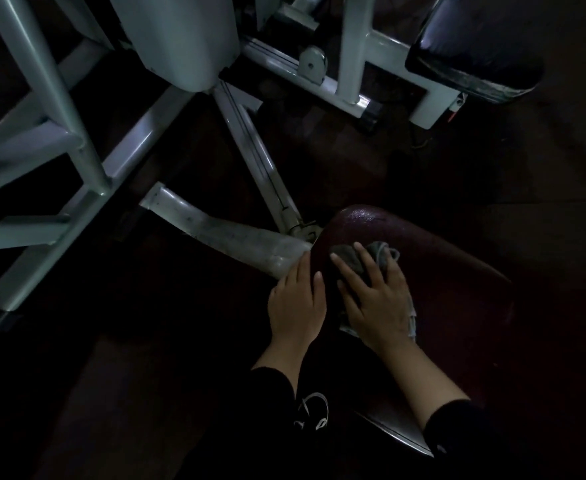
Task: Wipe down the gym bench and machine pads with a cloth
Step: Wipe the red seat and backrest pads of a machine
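Note:
A dark red padded seat [433, 271] fills the lower right of the dim head view. A grey cloth [376, 256] lies on its near-left part. My right hand [376, 299] presses flat on the cloth with fingers spread and straight. My left hand [296, 304] rests on the seat's left edge, thumb on top of the pad and fingers going down over the side. Part of the cloth is hidden under my right palm, and its fringe shows at the right of my wrist.
A pale grey machine frame [77, 147] spreads across the left and top, with a curved support arm [236, 237] running to the seat. A black pad [475, 46] sits at the top right. The floor is dark.

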{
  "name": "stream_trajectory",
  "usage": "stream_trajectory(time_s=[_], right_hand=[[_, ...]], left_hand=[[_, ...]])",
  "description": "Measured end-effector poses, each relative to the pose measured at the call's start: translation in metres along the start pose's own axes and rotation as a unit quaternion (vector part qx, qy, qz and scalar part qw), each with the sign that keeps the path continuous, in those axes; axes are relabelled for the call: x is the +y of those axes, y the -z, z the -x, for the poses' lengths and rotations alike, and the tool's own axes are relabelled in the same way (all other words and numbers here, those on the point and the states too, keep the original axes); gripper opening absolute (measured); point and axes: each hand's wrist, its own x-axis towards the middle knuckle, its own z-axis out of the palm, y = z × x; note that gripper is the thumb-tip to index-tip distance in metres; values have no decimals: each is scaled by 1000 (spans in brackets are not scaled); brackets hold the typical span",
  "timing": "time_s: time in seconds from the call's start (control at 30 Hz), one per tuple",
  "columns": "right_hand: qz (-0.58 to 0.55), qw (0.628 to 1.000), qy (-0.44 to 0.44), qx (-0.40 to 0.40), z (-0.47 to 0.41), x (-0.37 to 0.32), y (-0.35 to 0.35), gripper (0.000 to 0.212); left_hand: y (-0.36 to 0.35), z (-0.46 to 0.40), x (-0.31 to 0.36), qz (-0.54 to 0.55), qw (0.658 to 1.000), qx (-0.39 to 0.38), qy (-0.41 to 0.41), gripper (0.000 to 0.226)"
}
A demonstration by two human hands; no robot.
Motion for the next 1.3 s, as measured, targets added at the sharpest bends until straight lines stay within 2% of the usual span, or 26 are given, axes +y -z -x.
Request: stream_trajectory(time_s=[0.07,0.4,0.5,0.57,0.67,0.73,0.83,0.9,0.97,1.03,1.1,1.17,1.3], right_hand=[[8,1000,14,-11,-12,-7,0,44],[25,997,52,-50,-106,18,-14,38],[38,991,-11,-127,-135,50,-13,55],[3,991,-86,-104,-132,64,-8,60],[14,990,-137,-35,-103,67,2,55],[47,985,-155,-54,-82,67,-1,53],[113,979,-113,-126,-60,39,-8,53],[85,991,-32,-97,-57,8,-9,47],[31,999,5,-26,-74,-13,-7,41],[10,999,20,-23,-101,-13,-5,37],[17,997,45,-59,-126,3,-7,35],[18,997,18,-79,-143,23,-4,43],[23,990,-100,-96,-131,70,-11,51]], left_hand=[[2,-9,3,22,999,-28,1,50],[-1,-11,3,11,1000,-18,9,51],[2,-10,5,8,1000,-24,-3,50],[3,-11,5,5,1000,-22,-12,49],[1,-11,3,6,1000,-15,-18,51],[0,-11,4,0,1000,-7,-25,52],[-3,-11,5,-9,1000,-1,-29,52],[-4,-11,5,-17,1000,-3,-26,53],[-5,-12,4,-32,999,-9,-20,54],[-3,-12,5,-37,999,-15,-13,55],[-1,-12,6,-22,999,-21,-14,55],[1,-11,6,-10,1000,-20,-17,56],[0,-9,3,-1,1000,-15,-18,58]])
